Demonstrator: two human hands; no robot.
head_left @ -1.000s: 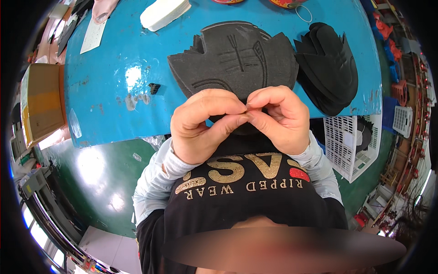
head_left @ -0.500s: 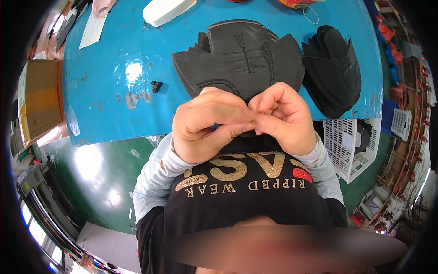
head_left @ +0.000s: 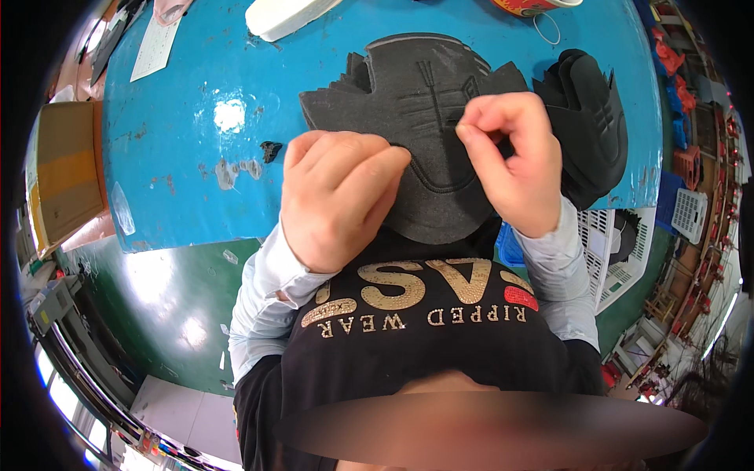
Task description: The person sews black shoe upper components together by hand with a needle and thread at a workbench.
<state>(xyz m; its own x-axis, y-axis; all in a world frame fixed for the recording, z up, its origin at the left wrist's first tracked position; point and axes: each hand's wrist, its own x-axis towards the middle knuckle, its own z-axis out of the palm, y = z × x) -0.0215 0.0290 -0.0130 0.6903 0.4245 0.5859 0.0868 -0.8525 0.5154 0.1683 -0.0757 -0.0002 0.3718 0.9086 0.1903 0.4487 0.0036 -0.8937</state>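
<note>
A stack of black moulded pieces, foam-like with stitched-looking ridges and jagged side edges, lies on the blue table in front of me. Over its near left part is my left hand, fingers curled in and thumb side toward the middle. My right hand hovers above the stack's right side, thumb and forefinger pinched together. Whatever either hand holds, if anything, is too small or hidden to make out. Right of the stack lies a second group of similar black pieces, overlapping one another.
The blue table carries a small black scrap, a white block-like object, a red patterned bowl and a paper sheet. A cardboard box stands left. Below the table's right edge is a white crate.
My hands were together with fingertips meeting over the stack's near edge. They have since parted, the left to the left and the right upward and right, uncovering more of the stack.
</note>
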